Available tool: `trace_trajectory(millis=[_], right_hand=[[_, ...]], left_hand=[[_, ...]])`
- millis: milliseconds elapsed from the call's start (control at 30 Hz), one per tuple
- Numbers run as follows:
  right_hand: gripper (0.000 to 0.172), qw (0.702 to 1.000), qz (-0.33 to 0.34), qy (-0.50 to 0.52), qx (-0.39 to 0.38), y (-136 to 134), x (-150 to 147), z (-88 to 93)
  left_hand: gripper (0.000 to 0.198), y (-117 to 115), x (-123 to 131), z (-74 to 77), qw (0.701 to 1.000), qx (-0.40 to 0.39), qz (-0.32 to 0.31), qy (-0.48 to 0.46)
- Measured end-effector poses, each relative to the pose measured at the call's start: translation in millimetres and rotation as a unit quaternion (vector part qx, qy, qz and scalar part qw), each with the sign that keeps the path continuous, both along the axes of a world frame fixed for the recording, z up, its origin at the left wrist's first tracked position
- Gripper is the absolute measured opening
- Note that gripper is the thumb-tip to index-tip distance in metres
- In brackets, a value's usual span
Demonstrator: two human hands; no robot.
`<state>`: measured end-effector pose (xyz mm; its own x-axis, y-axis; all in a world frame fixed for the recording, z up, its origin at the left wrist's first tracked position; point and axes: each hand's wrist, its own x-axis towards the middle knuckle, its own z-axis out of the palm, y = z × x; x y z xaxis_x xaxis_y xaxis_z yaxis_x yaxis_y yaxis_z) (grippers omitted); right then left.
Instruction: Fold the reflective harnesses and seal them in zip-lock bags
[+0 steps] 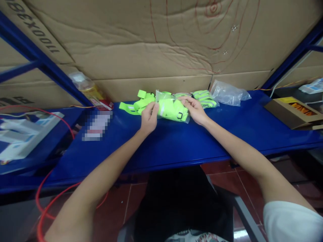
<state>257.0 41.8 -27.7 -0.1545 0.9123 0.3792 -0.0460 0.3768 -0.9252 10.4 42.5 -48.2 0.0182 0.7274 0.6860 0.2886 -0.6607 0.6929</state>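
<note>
Between my two hands is a clear plastic bag [173, 111] with a folded neon-yellow reflective strap inside; a black buckle and a pale stripe show through it. My left hand [149, 117] pinches the bag's left end, thumb on top. At the right end, my right hand [193, 109] has its fingers closed on the bag's upper edge. Loose neon-yellow straps [136, 107] lie on the blue shelf [161, 144] behind and left of my left hand. Just beyond my right hand sits another neon-yellow bundle with grey stripes [205, 98].
A crumpled clear plastic bag [229, 93] lies at the back right. An open cardboard box [294, 112] with orange contents stands further right. At the back left are a bottle with yellow contents [88, 87] and a blurred paper [97, 125]. A red hose [41, 191] loops at lower left.
</note>
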Motion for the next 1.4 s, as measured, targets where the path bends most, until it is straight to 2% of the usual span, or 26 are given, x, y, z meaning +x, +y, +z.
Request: trace_trajectory(millis=[133,233,333,433,500,567,700,833,900,967,1033,1100,1133,1267,1333,1400], right_hand=[[0.037,1.0,-0.031,0.0,-0.001,9,1,-15.6],[0.031,0.994,-0.098,-0.023,0.031,5,2,-10.8],[0.033,0.971,-0.151,-0.132,0.132,-11,1,0.6],[0.053,0.923,-0.113,-0.281,0.235,-25,-3,5.3],[0.069,0.901,-0.075,-0.352,0.244,-26,-6,1.2],[0.072,0.89,-0.059,-0.381,0.242,-22,-7,-6.1],[0.063,0.9,-0.052,-0.32,0.29,-17,-6,-16.1],[0.057,0.919,-0.065,-0.251,0.298,-21,-7,-13.0],[0.05,0.908,-0.07,-0.256,0.323,-24,-10,-10.0],[0.048,0.893,-0.097,-0.276,0.343,-25,-12,-7.9],[0.041,0.887,-0.12,-0.297,0.332,-27,-13,-7.7],[0.023,0.9,-0.116,-0.31,0.284,-29,-14,-9.7],[0.017,0.91,-0.1,-0.311,0.257,-30,-14,-11.2],[0.022,0.935,-0.006,-0.28,0.219,-34,-13,-14.9],[0.015,0.943,0.04,-0.256,0.211,-36,-13,-12.6],[0.005,0.946,0.041,-0.254,0.196,-39,-14,-8.5]], left_hand=[[0.039,0,-1,-2.7,0.998,-0.057,-0.025,-0.034],[0.036,3,2,-3.3,0.994,-0.08,-0.022,-0.073],[0.037,3,9,-3.4,0.988,-0.101,-0.021,-0.111],[0.042,3,14,-4.1,0.979,-0.135,-0.037,-0.148],[0.041,2,14,-4.0,0.976,-0.151,-0.046,-0.152],[0.039,2,12,-2.2,0.978,-0.148,-0.056,-0.139],[0.037,-2,5,10.6,0.975,-0.151,-0.09,-0.135],[0.04,-6,-3,28.6,0.927,-0.263,-0.184,-0.193],[0.038,-7,-8,34.6,0.907,-0.302,-0.221,-0.195],[0.038,-7,-11,37.3,0.902,-0.312,-0.233,-0.187],[0.04,-8,-10,37.0,0.904,-0.309,-0.24,-0.172],[0.043,-10,-7,34.1,0.907,-0.306,-0.244,-0.154],[0.045,-12,-3,31.9,0.908,-0.307,-0.245,-0.144],[0.048,-18,11,20.7,0.913,-0.306,-0.239,-0.122],[0.047,-20,16,15.6,0.921,-0.292,-0.232,-0.114],[0.045,-21,18,11.8,0.93,-0.274,-0.221,-0.101]])
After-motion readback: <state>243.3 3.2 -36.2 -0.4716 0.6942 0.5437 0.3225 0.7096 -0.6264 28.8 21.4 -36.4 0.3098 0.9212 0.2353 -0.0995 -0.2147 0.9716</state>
